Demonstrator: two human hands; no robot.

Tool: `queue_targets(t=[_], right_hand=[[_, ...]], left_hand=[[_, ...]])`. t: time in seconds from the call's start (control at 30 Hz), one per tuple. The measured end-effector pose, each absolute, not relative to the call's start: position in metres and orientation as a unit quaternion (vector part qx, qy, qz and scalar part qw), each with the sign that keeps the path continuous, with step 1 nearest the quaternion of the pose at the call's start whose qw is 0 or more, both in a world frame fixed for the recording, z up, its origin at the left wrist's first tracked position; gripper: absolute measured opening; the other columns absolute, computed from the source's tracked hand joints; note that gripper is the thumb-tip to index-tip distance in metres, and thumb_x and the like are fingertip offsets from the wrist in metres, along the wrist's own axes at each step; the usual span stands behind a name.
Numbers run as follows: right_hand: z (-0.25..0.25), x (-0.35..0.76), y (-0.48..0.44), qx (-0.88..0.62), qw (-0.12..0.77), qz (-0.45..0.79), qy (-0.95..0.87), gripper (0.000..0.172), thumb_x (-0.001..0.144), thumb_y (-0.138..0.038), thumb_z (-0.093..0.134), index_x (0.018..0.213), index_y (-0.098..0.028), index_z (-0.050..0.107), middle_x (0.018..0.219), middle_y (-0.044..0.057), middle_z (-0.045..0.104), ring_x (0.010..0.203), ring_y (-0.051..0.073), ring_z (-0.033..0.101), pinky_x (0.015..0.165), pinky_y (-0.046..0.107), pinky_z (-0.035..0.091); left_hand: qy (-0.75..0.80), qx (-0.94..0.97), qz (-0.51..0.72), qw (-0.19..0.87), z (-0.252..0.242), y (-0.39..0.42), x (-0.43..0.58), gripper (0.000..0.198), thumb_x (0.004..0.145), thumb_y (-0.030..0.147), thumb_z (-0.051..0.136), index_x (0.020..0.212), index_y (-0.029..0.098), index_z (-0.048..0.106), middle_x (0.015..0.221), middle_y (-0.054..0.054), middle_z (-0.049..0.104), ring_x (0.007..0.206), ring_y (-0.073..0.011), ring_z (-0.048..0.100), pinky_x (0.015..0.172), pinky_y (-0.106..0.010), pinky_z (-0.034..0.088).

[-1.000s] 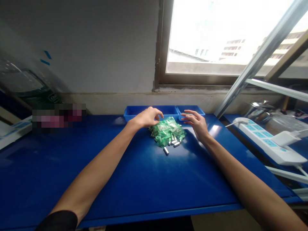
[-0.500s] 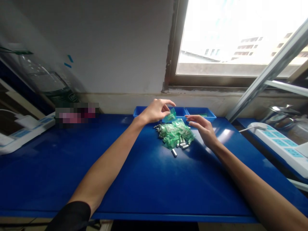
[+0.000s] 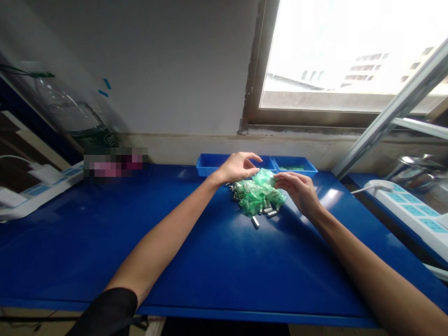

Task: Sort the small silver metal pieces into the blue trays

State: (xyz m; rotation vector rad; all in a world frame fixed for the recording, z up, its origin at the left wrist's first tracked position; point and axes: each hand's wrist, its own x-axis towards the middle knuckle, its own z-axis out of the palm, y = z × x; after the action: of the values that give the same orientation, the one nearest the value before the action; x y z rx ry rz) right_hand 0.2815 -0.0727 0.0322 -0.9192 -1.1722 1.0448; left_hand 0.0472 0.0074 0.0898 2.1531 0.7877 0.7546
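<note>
A heap of small green translucent plastic bags [image 3: 252, 200] and silvery metal pieces lies on the blue table. One green plastic bag [image 3: 263, 178] is raised at the top of the heap, between my two hands. My right hand [image 3: 297, 189] has its fingers closed on the right edge of this bag. To the left, my left hand [image 3: 240, 167] is open, thumb and forefinger apart, the thumb close to the bag. A loose metal piece [image 3: 255, 222] rests in front of the heap.
Behind the heap stand two blue trays, the left tray [image 3: 206, 165] partly behind my left hand and the right tray [image 3: 308, 165] with something green inside. Power strips [image 3: 408, 200] lie at both sides. A large bottle [image 3: 66, 107] stands far left; a metal frame [image 3: 388, 114] slants at right.
The green bag that was at my left fingertips has moved right and down to my right hand. My left fingers have parted from it, and my right fingers have closed on it.
</note>
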Motion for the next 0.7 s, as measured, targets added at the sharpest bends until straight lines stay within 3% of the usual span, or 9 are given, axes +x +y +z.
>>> queue_targets(t=[0.1, 0.17, 0.27, 0.37, 0.53, 0.7], right_hand=[[0.031, 0.288, -0.067, -0.425, 0.652, 0.424, -0.464, 0.014, 0.082, -0.031, 0.077, 0.083, -0.019, 0.082, 0.087, 0.007, 0.080, 0.072, 0.019, 0.074, 0.077, 0.033, 0.064], [0.032, 0.292, -0.064, -0.433, 0.677, 0.415, -0.426, 0.014, 0.081, -0.027, 0.076, 0.090, -0.020, 0.082, 0.096, 0.007, 0.082, 0.085, 0.022, 0.078, 0.089, 0.037, 0.064], [0.033, 0.300, -0.061, -0.440, 0.687, 0.426, -0.392, 0.031, 0.078, -0.022, 0.075, 0.108, -0.023, 0.079, 0.114, 0.006, 0.081, 0.109, 0.027, 0.077, 0.109, 0.043, 0.057], [0.031, 0.306, -0.058, -0.454, 0.671, 0.428, -0.401, 0.046, 0.073, -0.018, 0.078, 0.119, -0.026, 0.075, 0.124, 0.006, 0.078, 0.118, 0.028, 0.074, 0.116, 0.047, 0.051], [0.026, 0.307, -0.058, -0.481, 0.630, 0.407, -0.454, 0.048, 0.073, -0.025, 0.084, 0.120, -0.025, 0.075, 0.123, 0.008, 0.078, 0.110, 0.031, 0.076, 0.108, 0.050, 0.057], [0.029, 0.299, -0.062, -0.487, 0.615, 0.410, -0.466, 0.042, 0.073, -0.028, 0.084, 0.114, -0.024, 0.077, 0.119, 0.007, 0.079, 0.100, 0.026, 0.077, 0.092, 0.041, 0.063]], left_hand=[[0.337, 0.859, 0.284, 0.261, 0.079, 0.010, 0.051, 0.035, 0.088, 0.032, 0.073, 0.118, 0.013, 0.075, 0.103, -0.011, 0.079, 0.096, -0.0237, 0.076, 0.087, -0.033, 0.060], [0.339, 0.878, 0.266, 0.210, 0.074, 0.009, 0.054, 0.034, 0.089, 0.035, 0.073, 0.115, 0.014, 0.076, 0.108, -0.012, 0.079, 0.100, -0.0249, 0.074, 0.090, -0.034, 0.059], [0.337, 0.897, 0.244, 0.149, 0.071, 0.004, 0.058, 0.037, 0.087, 0.040, 0.076, 0.116, 0.016, 0.076, 0.117, -0.012, 0.076, 0.103, -0.0259, 0.073, 0.091, -0.035, 0.059], [0.343, 0.901, 0.237, 0.119, 0.071, -0.003, 0.062, 0.043, 0.085, 0.046, 0.078, 0.118, 0.019, 0.075, 0.126, -0.012, 0.071, 0.106, -0.0264, 0.072, 0.092, -0.036, 0.059], [0.340, 0.913, 0.194, 0.117, 0.067, -0.011, 0.067, 0.053, 0.081, 0.051, 0.081, 0.125, 0.021, 0.073, 0.130, -0.012, 0.068, 0.114, -0.0285, 0.070, 0.098, -0.037, 0.058], [0.318, 0.913, 0.211, 0.141, 0.060, -0.006, 0.069, 0.049, 0.080, 0.039, 0.084, 0.123, 0.019, 0.074, 0.126, -0.012, 0.070, 0.115, -0.0276, 0.069, 0.102, -0.037, 0.056]])
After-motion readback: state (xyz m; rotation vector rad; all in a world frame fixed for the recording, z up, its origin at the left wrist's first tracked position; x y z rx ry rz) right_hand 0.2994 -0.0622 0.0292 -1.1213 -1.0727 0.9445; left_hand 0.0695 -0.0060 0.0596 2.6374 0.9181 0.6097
